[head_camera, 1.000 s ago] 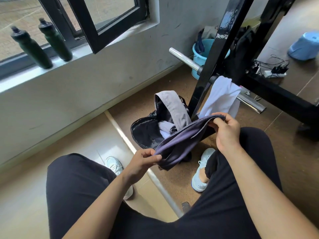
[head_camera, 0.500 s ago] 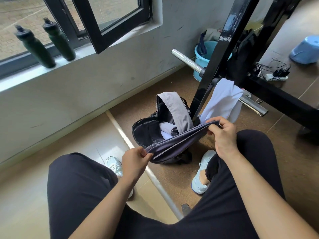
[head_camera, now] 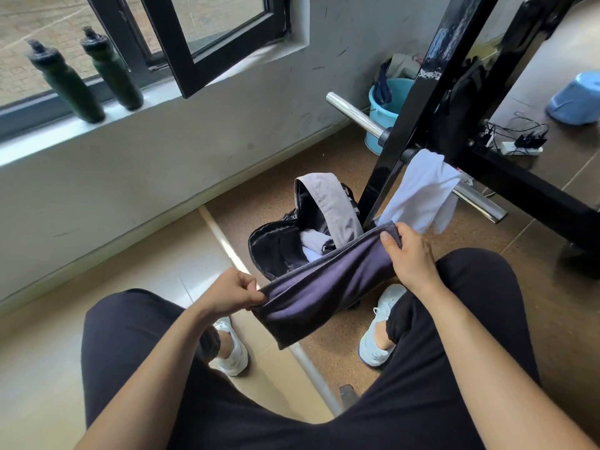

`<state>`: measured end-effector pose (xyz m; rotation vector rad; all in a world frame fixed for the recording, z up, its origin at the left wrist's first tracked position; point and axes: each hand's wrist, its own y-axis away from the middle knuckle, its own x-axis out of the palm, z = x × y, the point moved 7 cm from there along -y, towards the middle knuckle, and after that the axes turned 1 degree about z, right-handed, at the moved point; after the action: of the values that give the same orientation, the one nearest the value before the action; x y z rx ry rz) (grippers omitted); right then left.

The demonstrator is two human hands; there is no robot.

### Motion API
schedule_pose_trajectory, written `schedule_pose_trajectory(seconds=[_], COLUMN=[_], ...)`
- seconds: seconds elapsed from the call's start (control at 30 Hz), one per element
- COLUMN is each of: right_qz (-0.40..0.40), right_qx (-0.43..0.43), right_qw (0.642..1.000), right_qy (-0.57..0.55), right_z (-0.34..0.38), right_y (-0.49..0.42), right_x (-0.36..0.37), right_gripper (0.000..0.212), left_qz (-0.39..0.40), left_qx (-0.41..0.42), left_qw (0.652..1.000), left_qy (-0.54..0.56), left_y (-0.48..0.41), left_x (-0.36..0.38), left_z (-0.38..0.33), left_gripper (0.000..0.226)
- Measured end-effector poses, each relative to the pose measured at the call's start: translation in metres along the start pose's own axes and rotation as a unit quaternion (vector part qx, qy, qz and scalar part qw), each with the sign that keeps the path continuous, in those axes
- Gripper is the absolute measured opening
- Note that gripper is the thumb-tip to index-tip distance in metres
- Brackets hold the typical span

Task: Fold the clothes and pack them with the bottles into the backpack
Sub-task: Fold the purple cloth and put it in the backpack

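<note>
**A:** Two bottles [head_camera: 66, 82] stand well left of the backpack [head_camera: 269, 248], not yet packed. Which step is this?

**B:** Folding, I'd say. The left hand [head_camera: 232, 292] pinches one end of the dark cloth [head_camera: 324, 287], which is stretched just in front of the backpack's open mouth. The right hand [head_camera: 412, 254] pinches the other end.

**A:** Next?

**B:** Probably bring the ends together, then lower it in. A white garment [head_camera: 422, 193] hangs right of the backpack, and the black frame [head_camera: 406, 125] just beside it crowds the opening.

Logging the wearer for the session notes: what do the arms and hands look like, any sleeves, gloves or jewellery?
Both forearms are bare down to the frame's lower edge; no sleeve shows. The left hand and right hand are ungloved, with no watch, band or ring on the parts in view.
</note>
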<state>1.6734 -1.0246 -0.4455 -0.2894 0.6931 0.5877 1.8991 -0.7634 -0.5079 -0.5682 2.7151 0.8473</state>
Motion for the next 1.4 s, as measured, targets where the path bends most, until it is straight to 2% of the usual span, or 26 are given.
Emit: schedule_pose_trajectory(seconds=[0.07,0.13,0.2,0.3,0.33,0.4,0.43,0.47,0.5,0.57,0.6,0.67,0.73,0.87,1.03,1.17,1.3,1.4], right_qz=[0.001,0.017,0.046,0.064,0.059,0.057,0.058,0.058,0.053,0.035,0.026,0.021,0.019,0.01,0.003,0.024,0.07,0.104], right_qx=[0.029,0.082,0.145,0.2,0.205,0.204,0.202,0.199,0.199,0.199,0.196,0.194,0.184,0.174,0.186,0.161,0.082,0.008], right_qw=[0.999,0.992,0.973,0.949,0.949,0.954,0.956,0.959,0.96,0.963,0.964,0.965,0.969,0.975,0.97,0.969,0.978,0.984], right_qy=[-0.036,-0.093,-0.171,-0.234,-0.23,-0.213,-0.205,-0.196,-0.187,-0.178,-0.177,-0.174,-0.162,-0.134,-0.155,-0.185,-0.181,-0.141], right_z=[-0.007,-0.019,-0.034,-0.045,-0.046,-0.049,-0.048,-0.048,-0.048,-0.049,-0.048,-0.05,-0.05,-0.049,-0.039,-0.016,0.019,0.04], right_y=[-0.002,-0.005,-0.007,-0.006,-0.005,-0.005,-0.005,-0.006,-0.006,-0.008,-0.009,-0.01,-0.011,-0.011,-0.004,0.01,0.031,0.047], right_x=[0.002,0.008,0.02,0.035,0.037,0.04,0.042,0.042,0.042,0.038,0.036,0.034,0.033,0.033,0.038,0.057,0.077,0.09], right_gripper=[0.018,0.028,0.042,0.037,0.035,0.036,0.036,0.037,0.036,0.034,0.032,0.032,0.037,0.049,0.06,0.057,0.061,0.06], left_qz=[0.02,0.055,0.083,0.053,0.035,0.049,0.067,0.08,0.073,-0.016,-0.082,-0.189,-0.249,-0.311,-0.291,-0.28,-0.245,-0.209], left_qx=[0.042,0.05,0.002,-0.081,-0.116,-0.183,-0.202,-0.203,-0.19,-0.152,-0.131,-0.097,-0.063,0.006,0.057,0.08,0.114,0.121], left_qw=[0.99,0.959,0.91,0.828,0.807,0.79,0.796,0.813,0.844,0.9,0.912,0.917,0.924,0.926,0.933,0.937,0.95,0.959], left_qy=[0.13,0.275,0.407,0.553,0.577,0.583,0.567,0.54,0.496,0.407,0.38,0.337,0.282,0.213,0.204,0.191,0.158,0.152], left_y=[0.001,-0.002,-0.004,-0.005,-0.005,-0.005,-0.004,-0.004,-0.007,-0.015,-0.019,-0.02,-0.017,-0.008,-0.004,-0.001,0.002,0.004], left_x=[0.0,0.003,0.009,0.018,0.023,0.04,0.048,0.054,0.055,0.046,0.038,0.025,0.013,-0.002,0.004,0.014,0.035,0.051], left_z=[-0.004,-0.004,-0.003,0.006,0.013,0.029,0.032,0.032,0.032,0.035,0.039,0.039,0.033,0.017,0.004,-0.009,-0.027,-0.034], left_gripper=[0.032,0.027,0.034,0.022,0.03,0.08,0.091,0.088,0.074,0.051,0.047,0.028,0.015,0.024,0.012,0.008,0.007,0.016])
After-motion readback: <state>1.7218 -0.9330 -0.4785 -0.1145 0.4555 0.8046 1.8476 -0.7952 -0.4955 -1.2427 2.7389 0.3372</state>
